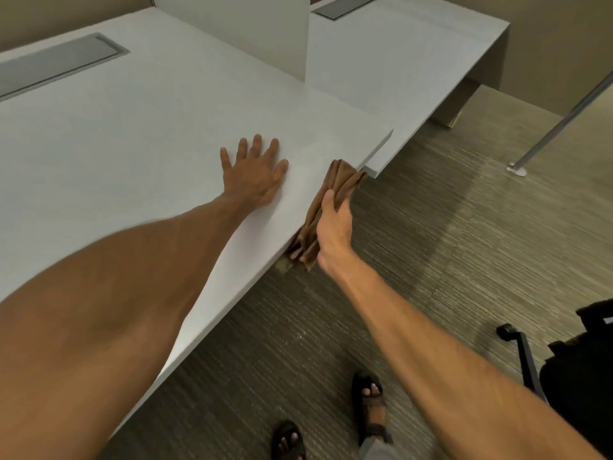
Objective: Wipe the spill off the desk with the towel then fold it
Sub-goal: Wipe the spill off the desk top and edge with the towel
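Observation:
A brown towel (335,182), bunched into folds, hangs against the front edge of the white desk (132,134) near its right corner. My right hand (333,227) grips the towel from the side and presses it to the edge, with part of the cloth dangling below the desktop. My left hand (253,172) lies flat on the desktop just left of the towel, fingers spread, holding nothing. I see no spill on the desk surface.
A white divider panel (252,31) stands at the back of the desk. Grey cable hatches (56,63) are set into the top. A second desk (408,51) adjoins on the right. A black chair (564,370) stands at the right on the carpet, and my sandalled feet (368,403) are below.

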Demonstrator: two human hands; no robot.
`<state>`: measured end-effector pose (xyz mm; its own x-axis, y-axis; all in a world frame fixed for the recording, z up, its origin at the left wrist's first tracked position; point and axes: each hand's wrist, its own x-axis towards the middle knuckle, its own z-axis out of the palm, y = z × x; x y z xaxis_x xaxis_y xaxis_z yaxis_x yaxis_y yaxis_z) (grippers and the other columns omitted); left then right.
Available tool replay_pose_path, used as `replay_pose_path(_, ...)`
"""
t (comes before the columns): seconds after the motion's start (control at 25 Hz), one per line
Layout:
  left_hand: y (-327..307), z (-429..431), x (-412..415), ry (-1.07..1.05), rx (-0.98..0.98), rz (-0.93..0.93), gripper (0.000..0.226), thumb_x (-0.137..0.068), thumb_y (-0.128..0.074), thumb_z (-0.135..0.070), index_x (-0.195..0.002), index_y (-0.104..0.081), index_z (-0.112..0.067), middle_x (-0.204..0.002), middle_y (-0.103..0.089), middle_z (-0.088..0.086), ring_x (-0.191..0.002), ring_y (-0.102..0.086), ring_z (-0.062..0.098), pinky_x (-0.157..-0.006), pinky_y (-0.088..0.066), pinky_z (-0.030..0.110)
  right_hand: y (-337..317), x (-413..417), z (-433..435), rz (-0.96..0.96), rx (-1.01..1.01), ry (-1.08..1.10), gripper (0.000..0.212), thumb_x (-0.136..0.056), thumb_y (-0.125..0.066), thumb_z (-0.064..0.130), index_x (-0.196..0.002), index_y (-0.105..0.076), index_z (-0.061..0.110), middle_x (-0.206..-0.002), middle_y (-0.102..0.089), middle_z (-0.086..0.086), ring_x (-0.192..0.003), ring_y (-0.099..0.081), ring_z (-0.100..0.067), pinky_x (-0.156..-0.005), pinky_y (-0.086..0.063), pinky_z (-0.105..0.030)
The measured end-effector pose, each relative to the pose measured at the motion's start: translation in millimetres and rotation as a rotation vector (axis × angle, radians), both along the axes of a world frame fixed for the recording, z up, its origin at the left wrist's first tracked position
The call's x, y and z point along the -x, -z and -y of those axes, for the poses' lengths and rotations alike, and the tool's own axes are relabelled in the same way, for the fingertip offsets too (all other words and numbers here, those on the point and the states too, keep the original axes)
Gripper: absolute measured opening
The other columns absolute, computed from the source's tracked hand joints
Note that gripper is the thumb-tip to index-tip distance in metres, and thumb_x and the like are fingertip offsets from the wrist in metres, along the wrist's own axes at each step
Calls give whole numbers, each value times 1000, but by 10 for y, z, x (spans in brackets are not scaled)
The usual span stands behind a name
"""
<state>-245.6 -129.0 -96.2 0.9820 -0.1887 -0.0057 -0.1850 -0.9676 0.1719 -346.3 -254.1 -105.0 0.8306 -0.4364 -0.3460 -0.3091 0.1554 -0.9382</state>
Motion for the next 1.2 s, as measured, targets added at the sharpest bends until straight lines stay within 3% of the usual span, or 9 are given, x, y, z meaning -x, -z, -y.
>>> replay_pose_path(0.16,7,-7,20,-9,8,-9,59,-101,-16,-51,-154,-14,-26,-164,-8,7,-151,-3,32,-119,-1,59,1,120,-73,46,170,-77,56,-102,-36,38,-152,-12,39,-160,-22,-1,-142,-32,-27,-114,-26,-45)
replay_pose_path(0.28,-9,0,35,-8,13,2,60,-101,-16,-51,-155,-13,-25,-164,-8,7,-151,-3,31,-119,-2,59,83,286,-202,148,508,-217,57,-102,-37,37,-151,-10,42,-163,11,2,-149,-6,-29,-112,-26,-51)
replay_pose_path(0.44,10,-6,25,-15,7,10,61,-101,-15,-53,-155,-13,-26,-164,-8,6,-152,-3,30,-120,-2,57,50,-110,-6,71,740,-286,55,-100,-40,36,-152,-20,34,-161,20,2,-148,14,-31,-111,-30,-54)
replay_pose_path(0.64,27,-1,38,-19,1,22,60,-101,-16,-51,-155,-13,-26,-164,-9,6,-152,-3,30,-120,-1,56,-88,-406,101,67,585,-131,55,-100,-45,24,-151,-25,29,-162,19,1,-149,8,-29,-119,-20,-45)
replay_pose_path(0.8,22,7,59,-22,9,29,59,-101,-15,-51,-155,-13,-25,-164,-9,6,-152,-3,30,-120,0,55,114,127,-211,224,277,-115,63,-97,-50,26,-151,-20,38,-161,16,13,-142,-11,-8,-110,-19,-26)
replay_pose_path(0.92,40,1,46,-28,-3,48,59,-101,-16,-50,-155,-15,-25,-164,-10,6,-151,-5,30,-120,-2,55,80,24,-195,204,141,-45,60,-98,-47,26,-150,-21,41,-161,14,12,-143,-23,-14,-108,-29,-27)
replay_pose_path(1.0,55,4,14,-29,-8,49,59,-101,-16,-50,-155,-15,-25,-164,-11,6,-151,-5,30,-120,-3,56,38,-120,-104,163,189,-22,59,-98,-46,27,-149,-21,42,-162,11,10,-125,-45,-16,-90,-43,-23)
replay_pose_path(1.08,57,0,19,-30,-11,49,59,-101,-16,-50,-155,-15,-25,-164,-12,7,-151,-6,31,-120,-3,56,10,-274,51,131,234,-17,60,-97,-45,26,-149,-21,43,-162,4,9,-97,-49,-6,-75,-42,-19)
replay_pose_path(1.2,41,-6,42,-23,0,49,58,-101,-16,-50,-155,-15,-25,-164,-11,6,-151,-5,30,-121,-2,55,-177,-696,444,78,134,35,63,-95,-45,14,-150,-25,37,-157,-21,0,-107,-50,-17,-94,-46,-32)
